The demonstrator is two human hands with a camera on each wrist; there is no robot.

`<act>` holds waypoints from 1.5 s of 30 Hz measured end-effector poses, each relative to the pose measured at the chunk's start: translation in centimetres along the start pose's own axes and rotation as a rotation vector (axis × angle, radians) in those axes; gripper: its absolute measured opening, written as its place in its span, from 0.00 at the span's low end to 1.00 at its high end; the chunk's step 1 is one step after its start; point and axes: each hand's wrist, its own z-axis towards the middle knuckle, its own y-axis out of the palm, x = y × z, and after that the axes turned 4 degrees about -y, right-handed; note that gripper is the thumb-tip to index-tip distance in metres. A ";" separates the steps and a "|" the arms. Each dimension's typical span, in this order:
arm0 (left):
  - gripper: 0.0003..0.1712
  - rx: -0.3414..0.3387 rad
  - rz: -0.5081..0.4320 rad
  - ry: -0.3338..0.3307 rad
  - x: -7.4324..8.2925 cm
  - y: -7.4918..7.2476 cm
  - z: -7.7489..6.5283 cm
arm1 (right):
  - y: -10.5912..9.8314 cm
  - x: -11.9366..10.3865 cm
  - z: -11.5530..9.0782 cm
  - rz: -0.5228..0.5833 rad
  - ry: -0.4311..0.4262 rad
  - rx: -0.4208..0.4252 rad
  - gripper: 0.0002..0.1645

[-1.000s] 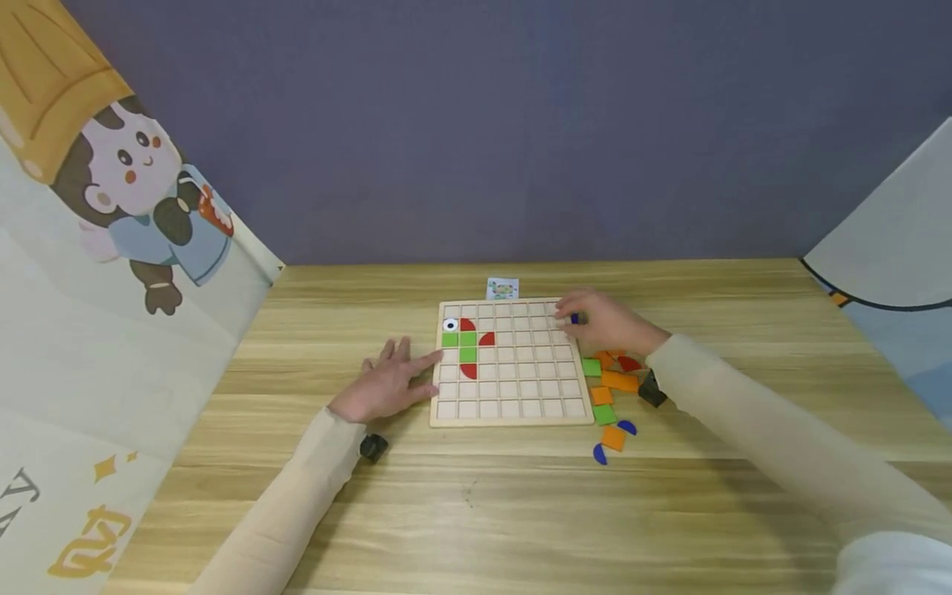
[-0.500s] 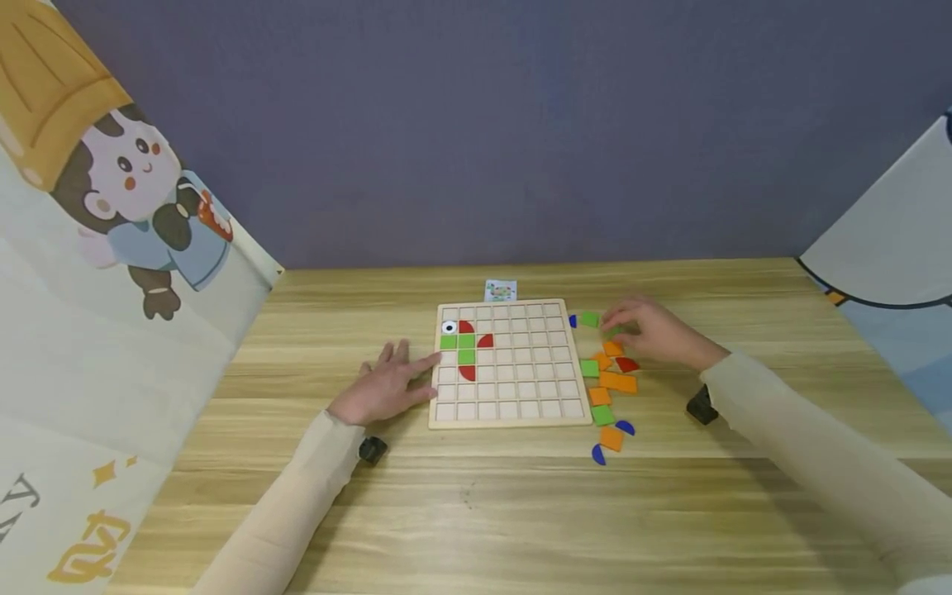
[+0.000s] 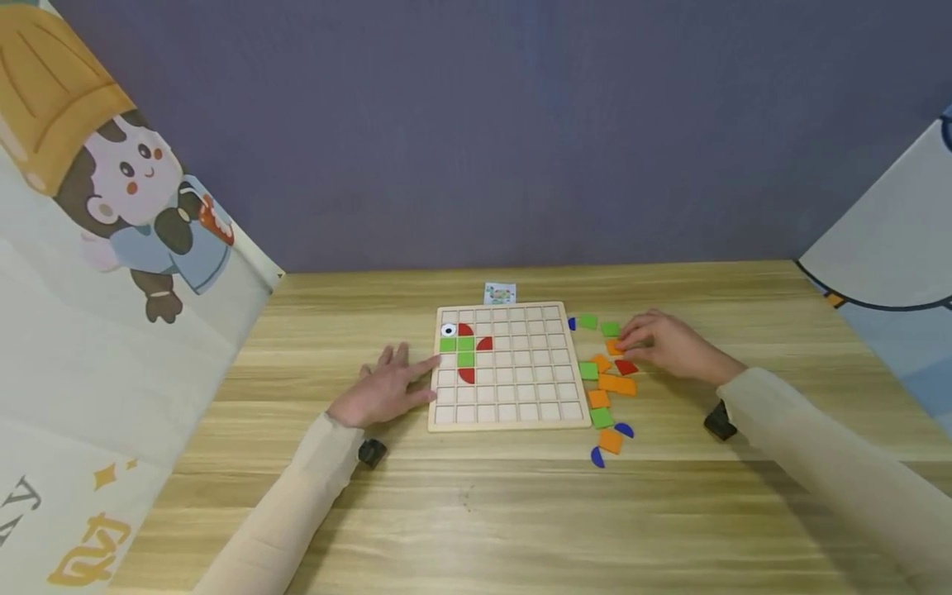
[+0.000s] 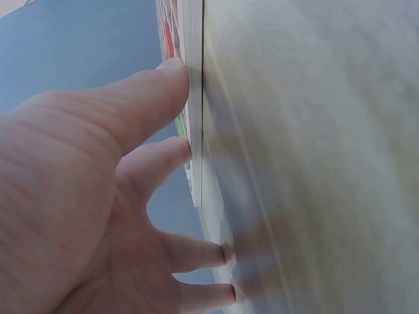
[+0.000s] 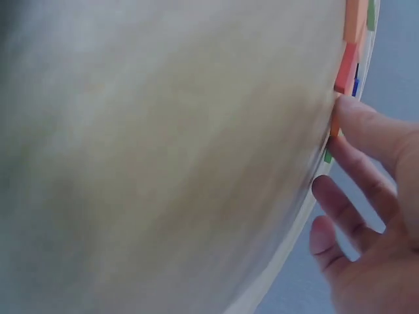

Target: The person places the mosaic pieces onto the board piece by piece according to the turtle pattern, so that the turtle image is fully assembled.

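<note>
In the head view my left hand (image 3: 383, 391) lies at the left side of the wooden grid board (image 3: 521, 428), fingers spread. Its thumb (image 4: 171, 78) and index fingertip (image 4: 180, 149) touch the board's edge; other fingertips rest on the table. My right hand (image 3: 673, 345) is over the loose pieces right of the board. Thumb and index finger pinch a small orange piece (image 5: 335, 124), low at the table. Beside it lie a green piece (image 3: 610, 329) and a red piece (image 3: 626, 366). On the board sit a round eye piece (image 3: 448, 330), green squares (image 3: 465, 359) and red quarter-circles (image 3: 466, 376).
More loose pieces lie along the board's right side: orange ones (image 3: 611, 441), green ones (image 3: 602, 417) and blue half-circles (image 3: 598, 457). A small picture card (image 3: 500, 293) lies behind the board. A dark partition (image 3: 535, 140) rises at the table's back edge.
My right hand has moved right from the board's upper right corner, baring blue and green pieces there, then slightly nearer to the orange piece. My left hand has stayed in place.
</note>
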 end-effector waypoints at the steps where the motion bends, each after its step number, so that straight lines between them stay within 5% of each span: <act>1: 0.35 -0.002 -0.004 -0.003 0.0 0.0 0.0 | -0.1 -0.1 0.1 -0.003 0.008 -0.005 0.10; 11: 0.35 -0.003 0.004 -0.008 0.1 0.1 0.1 | -0.6 -0.6 0.8 -0.001 0.098 -0.062 0.07; 25: 0.35 -0.002 0.002 -0.011 0.1 0.3 0.0 | 0.1 -1.5 1.1 0.006 0.034 0.019 0.08; 29: 0.35 0.011 0.006 -0.013 0.3 0.2 0.1 | 0.4 -5.1 3.2 0.040 -0.020 0.019 0.10; 36: 0.36 0.023 -0.007 -0.019 0.2 0.1 0.4 | 3.1 -11.8 9.4 0.063 -0.266 -0.092 0.09; 45: 0.35 0.012 -0.023 -0.035 0.5 0.0 0.7 | 5.4 -13.1 12.8 0.050 -0.210 -0.153 0.06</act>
